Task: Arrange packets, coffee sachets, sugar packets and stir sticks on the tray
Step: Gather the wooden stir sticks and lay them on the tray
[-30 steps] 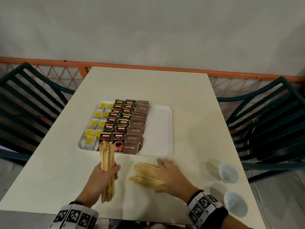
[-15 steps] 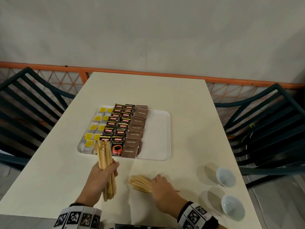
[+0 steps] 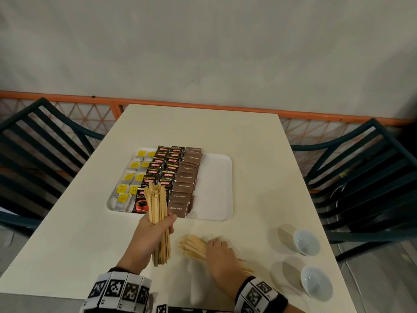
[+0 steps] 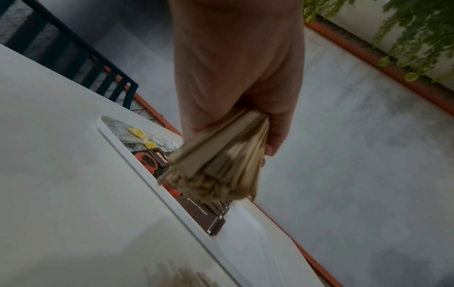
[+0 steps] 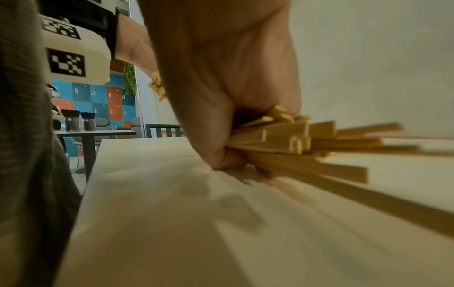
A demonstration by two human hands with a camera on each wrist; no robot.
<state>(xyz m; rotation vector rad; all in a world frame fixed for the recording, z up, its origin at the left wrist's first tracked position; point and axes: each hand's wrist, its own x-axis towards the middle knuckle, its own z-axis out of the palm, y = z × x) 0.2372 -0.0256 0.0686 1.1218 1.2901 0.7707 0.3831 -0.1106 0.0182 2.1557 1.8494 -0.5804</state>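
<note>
Head view: the left hand (image 3: pixel 155 231) is wrapped round a thick bundle of stir sticks (image 3: pixel 158 220), held near upright with its long axis running 12 to 6 o'clock and tilted slightly back toward the person. The bundle's top ends overlap the near edge of the tray (image 3: pixel 216 188) in the picture. At about 4 o'clock from that fist, the right hand (image 3: pixel 220 254) is curled down over the loose sticks (image 3: pixel 191 246) lying on the table (image 3: pixel 67 233); those run from 10 to 4 o'clock, with ends showing on both sides of the hand. The tray's bare strip lies at its right side, at 12 o'clock from the right hand, beside the brown sugar packets (image 3: pixel 184 190), the coffee sachets (image 3: pixel 161 170) and the yellow-tagged packets (image 3: pixel 133 177). I judge the right hand nearer that free strip, and the sticks would need turning to lie along it.

Left wrist view: fingers and thumb close fully round the bundle, whose ends fan out toward 7 o'clock above the tray rim.

Right wrist view: the right hand's fingers pinch the gathered sticks against the tabletop, with the thumb tucked beneath; the sticks splay out toward 3 to 4 o'clock and are not yet squared up.
</note>
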